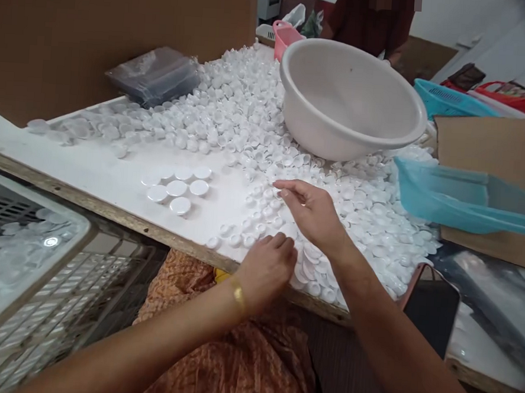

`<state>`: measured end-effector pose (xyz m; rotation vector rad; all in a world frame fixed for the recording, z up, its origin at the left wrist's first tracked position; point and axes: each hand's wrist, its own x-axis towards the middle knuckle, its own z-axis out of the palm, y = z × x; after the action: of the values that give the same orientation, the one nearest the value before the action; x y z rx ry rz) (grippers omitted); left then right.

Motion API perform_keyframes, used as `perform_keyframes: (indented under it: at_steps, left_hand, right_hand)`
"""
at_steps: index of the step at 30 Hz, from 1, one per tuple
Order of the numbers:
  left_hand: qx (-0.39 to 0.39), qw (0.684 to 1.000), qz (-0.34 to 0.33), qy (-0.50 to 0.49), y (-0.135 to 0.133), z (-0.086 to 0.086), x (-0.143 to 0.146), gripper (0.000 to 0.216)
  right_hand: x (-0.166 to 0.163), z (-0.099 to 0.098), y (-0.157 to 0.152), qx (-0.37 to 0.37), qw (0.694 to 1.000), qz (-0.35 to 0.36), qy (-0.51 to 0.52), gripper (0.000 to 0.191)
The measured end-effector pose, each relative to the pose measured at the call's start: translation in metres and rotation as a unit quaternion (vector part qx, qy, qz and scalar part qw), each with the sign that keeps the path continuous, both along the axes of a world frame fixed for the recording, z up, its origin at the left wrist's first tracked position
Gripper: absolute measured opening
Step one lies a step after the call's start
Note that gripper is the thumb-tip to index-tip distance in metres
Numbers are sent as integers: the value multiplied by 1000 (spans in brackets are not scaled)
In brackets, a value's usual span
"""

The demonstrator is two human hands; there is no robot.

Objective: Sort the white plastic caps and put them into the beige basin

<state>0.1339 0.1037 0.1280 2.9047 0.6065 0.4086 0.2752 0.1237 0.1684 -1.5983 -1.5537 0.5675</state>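
Note:
My left hand [269, 267] is closed, its fingers curled down over small white caps at the table's front edge. What it holds, if anything, is hidden beneath the fingers. Just beyond and to the right, my right hand [311, 214] hovers over the caps with its fingers stretched out, thumb and forefinger slightly apart. Small white round caps [257, 227] stand in loose rows to the left of both hands. Farther left, a separate group of larger, glossy white round caps [176, 188] lies with smooth tops up.
A heap of white caps [232, 106] spreads behind, around a large white basin [346, 130]. At right are a blue scoop-shaped tray [435, 201], cardboard [496, 151] and a phone [431, 307]. A crate of white pieces [82, 233] stands lower left. Another person [371, 19] is opposite.

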Motion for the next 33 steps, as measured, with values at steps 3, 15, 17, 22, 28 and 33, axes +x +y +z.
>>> perform_keyframes:
  at_steps: [3,15,17,22,28,33]
  left_hand:
    - [3,999,-38,5,-2,-14,34,11]
    - [-20,1000,1,-24,0,9,-13,11]
    - [-56,994,66,-66,4,17,-36,15]
    - [-118,932,295,-177,36,25,-97,16]
    - [-204,877,394,-182,74,8,-117,20]
    - [-140,893,390,-174,74,1,-113,16]
  right_hand:
    - [-11,-5,2,37,998,29,-31,25]
    - [-22,-15,21,-51,987,133,-80,23]
    - [-29,-18,23,-66,970,197,-127,21]
    - [-61,-31,35,-90,930,277,-226,26]
    - [-88,-32,51,-103,931,227,-266,17]
    - [-91,-34,44,-98,931,211,-283,21]
